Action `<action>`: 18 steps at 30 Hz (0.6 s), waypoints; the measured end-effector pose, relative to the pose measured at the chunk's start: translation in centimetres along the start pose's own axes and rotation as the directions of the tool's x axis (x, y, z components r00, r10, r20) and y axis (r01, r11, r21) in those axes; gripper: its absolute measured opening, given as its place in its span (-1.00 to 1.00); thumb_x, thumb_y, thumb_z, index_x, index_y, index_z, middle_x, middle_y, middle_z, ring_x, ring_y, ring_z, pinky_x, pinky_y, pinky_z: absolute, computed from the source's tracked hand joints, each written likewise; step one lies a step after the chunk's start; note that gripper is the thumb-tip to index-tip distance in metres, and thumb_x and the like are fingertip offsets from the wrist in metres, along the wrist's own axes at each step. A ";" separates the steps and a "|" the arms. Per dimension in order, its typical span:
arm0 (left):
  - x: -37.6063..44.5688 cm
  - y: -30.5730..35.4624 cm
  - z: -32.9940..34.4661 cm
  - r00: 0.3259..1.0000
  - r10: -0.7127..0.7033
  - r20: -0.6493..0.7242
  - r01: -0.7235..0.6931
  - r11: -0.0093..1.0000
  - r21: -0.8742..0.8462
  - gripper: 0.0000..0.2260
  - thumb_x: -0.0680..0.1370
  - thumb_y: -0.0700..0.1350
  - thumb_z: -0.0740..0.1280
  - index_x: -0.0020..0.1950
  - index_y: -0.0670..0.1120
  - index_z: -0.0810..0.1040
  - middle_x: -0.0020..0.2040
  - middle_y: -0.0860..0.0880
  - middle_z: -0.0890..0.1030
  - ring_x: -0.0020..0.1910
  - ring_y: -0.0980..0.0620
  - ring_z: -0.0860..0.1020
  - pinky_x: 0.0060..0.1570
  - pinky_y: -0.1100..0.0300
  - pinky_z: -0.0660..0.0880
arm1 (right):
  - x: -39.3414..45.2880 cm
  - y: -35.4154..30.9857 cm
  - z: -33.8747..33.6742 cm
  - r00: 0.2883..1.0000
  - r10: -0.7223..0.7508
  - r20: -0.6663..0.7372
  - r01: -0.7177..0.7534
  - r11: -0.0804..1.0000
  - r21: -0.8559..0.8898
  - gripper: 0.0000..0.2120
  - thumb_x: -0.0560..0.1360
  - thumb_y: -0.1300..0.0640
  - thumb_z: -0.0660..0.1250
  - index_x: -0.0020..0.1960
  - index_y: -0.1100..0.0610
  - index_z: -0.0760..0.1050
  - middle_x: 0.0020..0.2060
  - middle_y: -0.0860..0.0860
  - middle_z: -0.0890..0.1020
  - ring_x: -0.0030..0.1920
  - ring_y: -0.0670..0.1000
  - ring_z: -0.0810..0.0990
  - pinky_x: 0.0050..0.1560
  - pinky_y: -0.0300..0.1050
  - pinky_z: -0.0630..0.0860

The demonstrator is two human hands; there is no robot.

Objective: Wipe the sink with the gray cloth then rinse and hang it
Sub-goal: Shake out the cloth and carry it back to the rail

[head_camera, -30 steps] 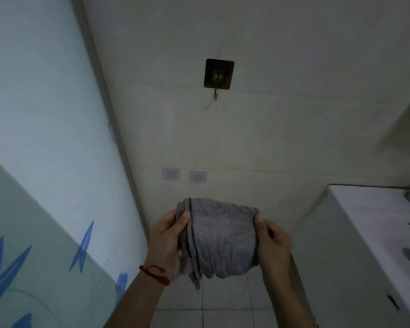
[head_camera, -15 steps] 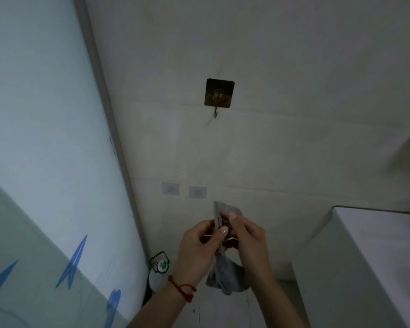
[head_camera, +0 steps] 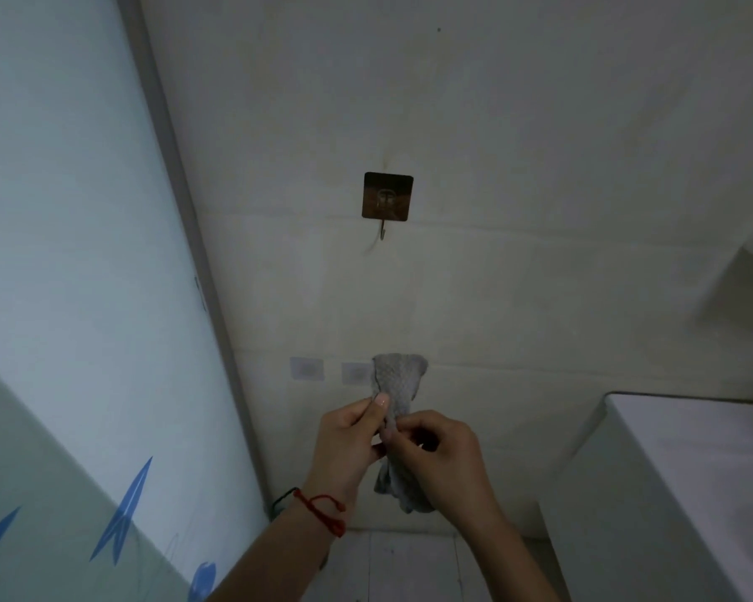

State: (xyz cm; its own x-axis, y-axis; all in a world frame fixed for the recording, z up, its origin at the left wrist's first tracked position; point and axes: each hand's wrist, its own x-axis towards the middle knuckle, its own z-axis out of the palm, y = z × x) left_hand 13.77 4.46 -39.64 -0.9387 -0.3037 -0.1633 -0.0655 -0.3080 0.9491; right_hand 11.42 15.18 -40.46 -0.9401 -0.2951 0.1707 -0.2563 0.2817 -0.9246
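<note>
The gray cloth [head_camera: 397, 381] is bunched into a narrow bundle, held upright in front of the wall. My left hand [head_camera: 348, 445], with a red string on its wrist, pinches it from the left. My right hand [head_camera: 438, 458] grips it from the right, and the cloth's lower end hangs below both hands. A brown square adhesive hook [head_camera: 387, 197] is stuck on the wall well above the cloth, with its metal hook bare. The white sink counter [head_camera: 687, 467] shows at the right edge; its basin is mostly out of view.
A frosted glass door [head_camera: 75, 297] with blue leaf prints fills the left side, its grey frame meeting the wall. Two small clear adhesive pads [head_camera: 307, 368] sit on the wall beside the cloth's top. Pale floor tiles [head_camera: 409, 567] lie below my arms.
The cloth went from spread flat between both hands to gathered into a bundle. My hands have come together on it and the view has tilted down, so the hook sits lower in frame.
</note>
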 end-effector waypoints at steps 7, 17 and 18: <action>0.8 0.5 -1.6 0.999 0.027 -0.034 -0.027 1.000 0.007 -0.75 0.60 -0.19 0.14 -0.17 -0.19 0.56 -0.25 -0.13 0.61 -0.34 0.06 0.61 -0.40 0.30 0.58 | 1.4 1.4 -2.0 0.963 0.236 -0.132 -0.197 0.947 0.254 -0.63 0.46 0.35 0.30 -0.49 0.07 0.50 -0.52 -0.03 0.57 -0.37 -0.01 0.52 -0.32 -0.15 0.48; 5.0 0.3 -6.1 0.937 0.207 0.281 -0.348 0.531 0.772 -0.73 0.57 -0.15 0.20 -0.33 0.03 0.37 -0.40 0.05 0.43 -0.36 0.23 0.45 -0.25 0.20 0.36 | 4.1 -1.0 -5.9 0.995 -0.104 0.005 0.097 0.906 -0.413 -0.85 0.58 0.16 0.12 -0.17 0.10 0.35 -0.31 0.08 0.51 -0.24 0.13 0.48 -0.23 -0.02 0.35; 5.0 0.7 -6.2 0.938 0.160 0.308 -0.345 0.532 0.773 -0.81 0.55 -0.14 0.23 -0.23 0.10 0.43 -0.32 0.09 0.51 -0.29 0.24 0.50 -0.17 0.19 0.42 | 4.4 -1.4 -6.3 0.990 -0.113 0.089 0.140 0.892 -0.430 -0.85 0.57 0.16 0.14 -0.18 0.06 0.36 -0.31 0.04 0.53 -0.22 0.09 0.50 -0.19 -0.04 0.38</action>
State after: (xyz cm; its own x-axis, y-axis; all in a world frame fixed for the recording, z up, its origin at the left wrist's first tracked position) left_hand 11.08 -2.85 -41.43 -0.9951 -0.0563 0.0816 0.0270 0.6382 0.7694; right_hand 6.23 19.28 -36.24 -0.8815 -0.4047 0.2434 -0.4573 0.6025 -0.6541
